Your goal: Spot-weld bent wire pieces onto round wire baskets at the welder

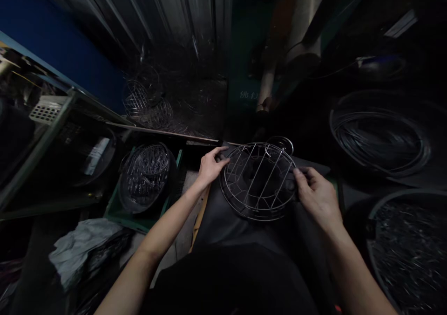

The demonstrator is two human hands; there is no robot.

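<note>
In front of my body is a round wire rack (247, 191), with straight parallel bars inside a double-looking circular rim. The thumb and fingers of my left hand (210, 167) close on its upper left rim. My right hand (317, 194) pinches the right rim between thumb and fingers, which look dark at the tips. A small shiny metal ring (288, 143) shows at the rack's far edge; whether it is joined to the rack, I cannot tell. Dark cloth over my lap (216, 226) lies beneath the rack.
On the left, a green crate (117, 212) holds a dark basin (131, 203) of wire racks. More wire pieces (150, 105) lie behind a low ledge. At right stand a coil of wire (380, 140) and a tub (375, 212) of small metal pieces. Machinery (267, 84) rises ahead.
</note>
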